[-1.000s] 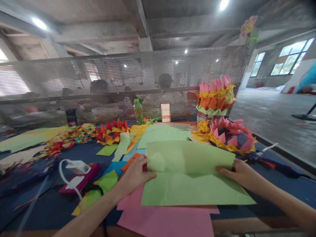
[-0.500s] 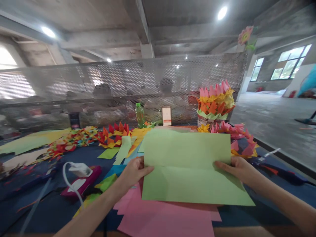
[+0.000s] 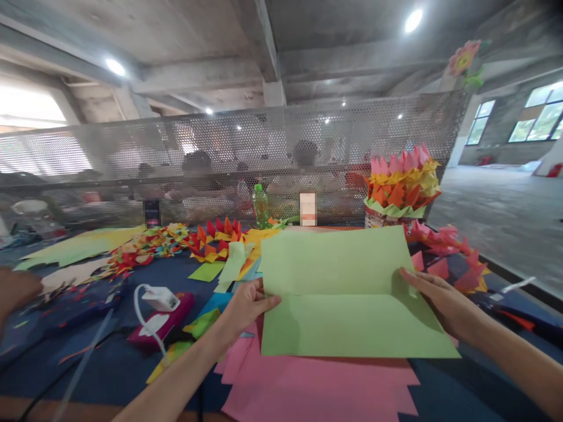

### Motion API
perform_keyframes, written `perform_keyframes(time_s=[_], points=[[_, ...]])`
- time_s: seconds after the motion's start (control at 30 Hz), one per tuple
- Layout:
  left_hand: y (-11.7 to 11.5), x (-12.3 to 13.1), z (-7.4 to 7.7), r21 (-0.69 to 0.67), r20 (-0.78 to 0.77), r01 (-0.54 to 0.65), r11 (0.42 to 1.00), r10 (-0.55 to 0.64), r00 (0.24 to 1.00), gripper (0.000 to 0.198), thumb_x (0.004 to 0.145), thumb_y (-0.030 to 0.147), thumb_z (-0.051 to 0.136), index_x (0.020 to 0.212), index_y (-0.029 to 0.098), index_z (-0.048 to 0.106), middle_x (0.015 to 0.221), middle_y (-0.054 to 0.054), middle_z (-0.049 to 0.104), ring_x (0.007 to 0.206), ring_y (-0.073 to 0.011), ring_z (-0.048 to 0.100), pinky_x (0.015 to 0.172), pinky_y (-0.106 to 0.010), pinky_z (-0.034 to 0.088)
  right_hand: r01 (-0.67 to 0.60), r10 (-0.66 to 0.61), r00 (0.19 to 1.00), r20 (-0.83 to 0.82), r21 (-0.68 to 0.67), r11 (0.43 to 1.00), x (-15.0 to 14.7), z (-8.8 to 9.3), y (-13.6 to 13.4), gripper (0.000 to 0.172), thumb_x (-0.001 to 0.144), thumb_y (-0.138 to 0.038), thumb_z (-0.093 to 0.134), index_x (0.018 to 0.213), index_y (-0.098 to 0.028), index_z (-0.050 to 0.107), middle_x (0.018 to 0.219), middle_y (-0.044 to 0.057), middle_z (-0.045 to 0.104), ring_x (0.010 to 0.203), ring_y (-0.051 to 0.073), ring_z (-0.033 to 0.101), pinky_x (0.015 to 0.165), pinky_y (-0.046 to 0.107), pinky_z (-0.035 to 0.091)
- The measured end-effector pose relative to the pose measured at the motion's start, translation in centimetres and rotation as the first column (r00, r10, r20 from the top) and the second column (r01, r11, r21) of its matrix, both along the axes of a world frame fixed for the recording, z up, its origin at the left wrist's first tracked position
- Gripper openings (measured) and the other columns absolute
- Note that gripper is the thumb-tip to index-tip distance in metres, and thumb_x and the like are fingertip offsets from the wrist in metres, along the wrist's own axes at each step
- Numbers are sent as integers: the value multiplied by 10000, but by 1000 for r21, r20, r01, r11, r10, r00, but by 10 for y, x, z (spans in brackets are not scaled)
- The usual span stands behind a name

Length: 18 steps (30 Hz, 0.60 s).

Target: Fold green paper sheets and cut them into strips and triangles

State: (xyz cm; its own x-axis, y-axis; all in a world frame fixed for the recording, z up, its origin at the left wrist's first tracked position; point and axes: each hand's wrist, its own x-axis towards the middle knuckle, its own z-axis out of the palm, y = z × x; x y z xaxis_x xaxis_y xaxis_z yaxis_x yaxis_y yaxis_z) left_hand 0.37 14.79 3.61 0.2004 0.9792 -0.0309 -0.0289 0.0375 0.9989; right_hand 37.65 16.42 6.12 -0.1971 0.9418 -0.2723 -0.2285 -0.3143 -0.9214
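A light green sheet of paper (image 3: 334,293), creased across its middle, is held up between my two hands. My left hand (image 3: 254,302) pinches its left edge, thumb in front and fingers behind. At the right edge my right hand (image 3: 433,293) grips the sheet, its thumb lying on the front face and the other fingers partly hidden behind. Pink paper sheets (image 3: 316,387) lie stacked on the table underneath, partly covered by the green sheet.
A power strip (image 3: 162,322) with a white charger lies left of my arm. Behind stand a green bottle (image 3: 260,208) and a tiered stack of folded paper petals (image 3: 402,181). Paper scraps (image 3: 145,252) are heaped at left. Another person's hand (image 3: 17,290) shows at the far left. A mesh partition (image 3: 272,146) runs behind.
The view has turned slightly left. My right hand has shifted a little up the sheet's right edge, and its fingers look straighter. Another person's hand has come in at the far left.
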Motion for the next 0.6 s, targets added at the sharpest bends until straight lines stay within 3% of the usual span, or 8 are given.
perform_keyframes(time_s=[0.27, 0.6], points=[[-3, 2, 1, -27, 28, -17, 1000, 17, 999, 583, 664, 317, 820, 1153, 107, 580, 923, -107, 754, 780, -247, 723, 750, -357, 561, -12, 9, 998, -54, -63, 998, 0, -7, -3, 155, 815, -343, 685, 870, -203, 720, 799, 33, 773, 725, 230, 728, 628, 266, 551], [-2, 3, -1, -16, 37, -10, 1000, 11, 999, 551, 641, 314, 831, 1114, 116, 630, 948, -111, 749, 823, -257, 716, 782, -358, 551, 124, -101, 981, 167, -134, 983, -4, -7, -5, 278, 697, -471, 750, 823, -233, 684, 719, 57, 765, 548, 276, 694, 455, 334, 541]])
